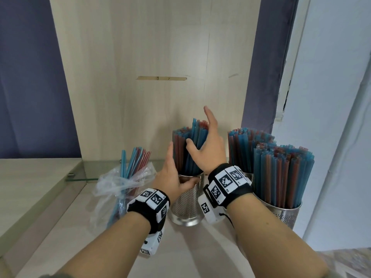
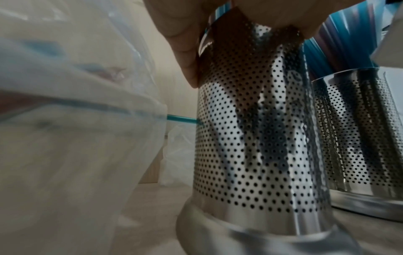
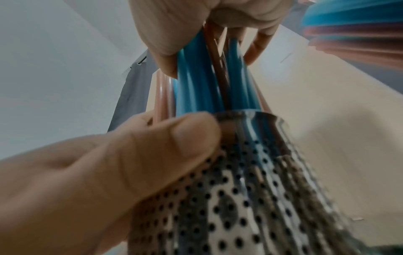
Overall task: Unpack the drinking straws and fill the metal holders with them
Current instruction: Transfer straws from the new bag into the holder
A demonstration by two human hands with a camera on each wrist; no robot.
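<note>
Perforated steel is what you are steadying: your left hand [image 1: 170, 177] holds the middle holder [image 1: 187, 199] near its rim, thumb across the front and fingers reaching up its far side, which probably keeps it from tipping or sliding on the worktop [image 1: 192, 247] while the other hand works. Your right hand [image 1: 208, 149] has its grip partly closed around a cluster of blue and red straws [image 1: 193, 149] standing in that holder; the thumb hooks in front, other fingers wrap behind, and the forefinger points up free. A few blue ones stand higher than the rest, so you seem to be gathering or seating them down into the pack.

Left of the holder, the clear plastic bag [image 1: 118, 187] lies crumpled and touching your left wrist, with a small number of straws still poking out of it, so the unpacking is not finished. To the right stand two more holders, a rear one [image 1: 248, 151] and a nearer one [image 1: 281, 177], both packed full. They sit close beside your right wrist, leaving little room to swing that arm outward, and the bag crowds the other side
</note>
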